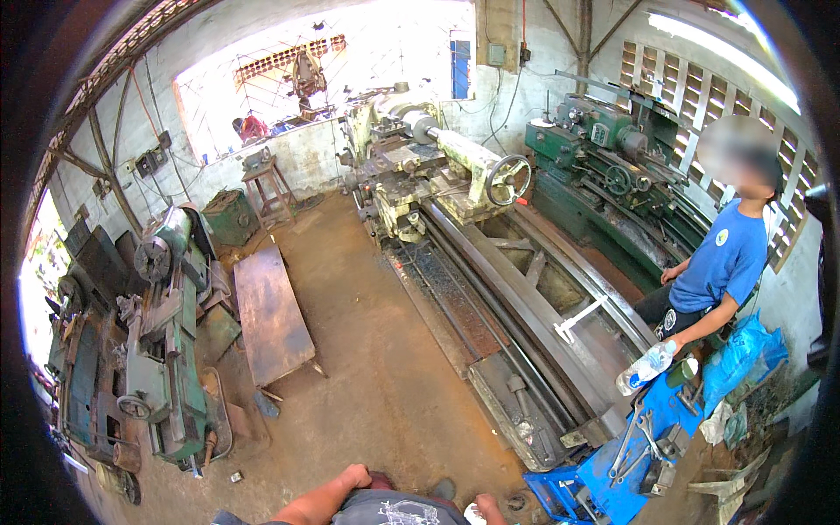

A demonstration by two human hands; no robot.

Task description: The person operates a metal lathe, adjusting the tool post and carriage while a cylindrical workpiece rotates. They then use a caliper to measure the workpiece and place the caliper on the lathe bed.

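At the lower edge, my left hand (354, 475) is closed with bent fingers beside my dark shirt (394, 509). Whether it holds anything is hidden. Low on the other side, my right hand (486, 505) closes on a small white thing (474, 514), too little of which shows to name it. Neither hand touches a machine. Ahead stands a large lathe (490, 289), its long bed running toward me, with a handwheel (508, 180) on its tailstock. A white T-shaped piece (579, 320) lies across the bed.
A person in a blue shirt (733, 254) stands at the right, one hand at a plastic bottle (646, 367). Wrenches (637, 437) lie on a blue table (604, 477). Green lathes (604, 166) stand far right and left (166, 350). A low wooden board (273, 319) stands on the floor.
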